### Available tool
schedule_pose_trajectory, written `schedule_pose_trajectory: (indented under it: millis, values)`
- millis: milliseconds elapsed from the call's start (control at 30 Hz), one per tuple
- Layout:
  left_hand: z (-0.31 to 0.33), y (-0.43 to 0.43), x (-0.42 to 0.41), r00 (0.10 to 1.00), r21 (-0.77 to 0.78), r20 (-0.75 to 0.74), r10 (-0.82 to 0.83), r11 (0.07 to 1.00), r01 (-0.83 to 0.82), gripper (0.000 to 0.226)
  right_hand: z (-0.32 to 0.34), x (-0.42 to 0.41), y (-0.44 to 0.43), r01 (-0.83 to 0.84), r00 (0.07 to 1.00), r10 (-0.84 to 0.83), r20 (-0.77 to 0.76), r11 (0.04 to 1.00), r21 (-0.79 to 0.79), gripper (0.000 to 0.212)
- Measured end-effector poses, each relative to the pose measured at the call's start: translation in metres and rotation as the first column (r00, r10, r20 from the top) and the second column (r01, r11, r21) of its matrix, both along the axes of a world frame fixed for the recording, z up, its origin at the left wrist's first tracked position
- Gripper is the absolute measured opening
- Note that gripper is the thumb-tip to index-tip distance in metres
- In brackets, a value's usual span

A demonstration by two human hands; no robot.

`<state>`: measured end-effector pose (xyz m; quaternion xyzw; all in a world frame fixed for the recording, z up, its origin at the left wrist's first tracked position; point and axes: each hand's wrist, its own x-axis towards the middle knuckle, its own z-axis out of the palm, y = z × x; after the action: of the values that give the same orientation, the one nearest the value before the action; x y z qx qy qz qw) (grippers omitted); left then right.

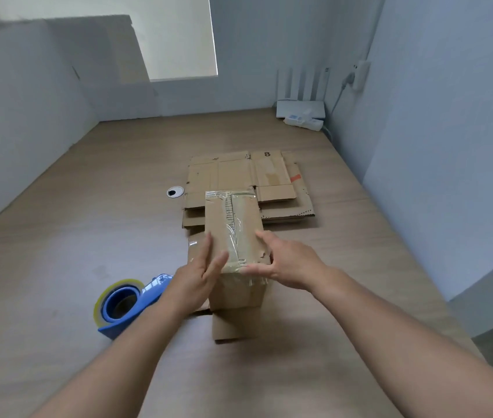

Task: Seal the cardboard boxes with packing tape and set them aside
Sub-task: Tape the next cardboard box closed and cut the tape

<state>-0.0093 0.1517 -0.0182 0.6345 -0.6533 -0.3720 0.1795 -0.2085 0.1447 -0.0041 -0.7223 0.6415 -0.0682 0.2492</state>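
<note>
**taped box held between two hands on the bench**

head view: a pale wood-grain bench runs back to plain light walls, with a bright window up at the far side. a white router and a power strip sit in the far right corner, and a round cable hole lies mid-bench.

both forearms are cut off by the bottom edge. more cardboard shows under the box's near end; i cannot tell whether it is a flap or another box.

the cardboard box stands mid-bench, closed, its contents hidden, with wrinkled clear tape along the top seam. the left hand lies flat, fingers straight, against its left side. the right hand clasps the near right corner. flattened cartons lie just behind, and a blue tape dispenser sits to the left.
</note>
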Motion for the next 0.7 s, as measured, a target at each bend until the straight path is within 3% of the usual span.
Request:
schedule_pose_trajectory:
  millis: [67,133,200,300,533,700]
  values:
    - [0.005,-0.005,0.002,0.960,0.010,0.255,-0.120,0.993,0.121,0.076,0.003,0.006,-0.004,-0.129,0.960,0.095,-0.265,0.985,-0.113,0.093]
    - [0.005,-0.008,0.003,0.845,-0.014,0.511,-0.158,0.981,0.192,0.086,0.000,0.013,-0.006,-0.236,0.918,0.158,-0.364,0.955,-0.182,0.087]
    - [0.005,-0.011,0.006,0.753,-0.018,0.630,-0.190,0.966,0.259,0.087,-0.005,0.014,-0.008,-0.310,0.896,0.225,-0.383,0.935,-0.174,0.080]
    - [0.009,-0.017,0.013,0.694,0.051,0.653,-0.303,0.932,0.359,0.088,-0.002,0.003,-0.011,-0.396,0.861,0.346,-0.373,0.916,-0.066,0.077]
    - [0.016,-0.030,0.029,0.654,0.185,0.577,-0.489,0.858,0.479,0.098,0.005,-0.014,-0.019,-0.513,0.773,0.500,-0.390,0.855,0.080,0.086]
    - [0.021,-0.041,0.044,0.597,0.238,0.587,-0.546,0.822,0.518,0.101,0.007,-0.012,-0.025,-0.574,0.732,0.488,-0.475,0.817,-0.045,0.079]
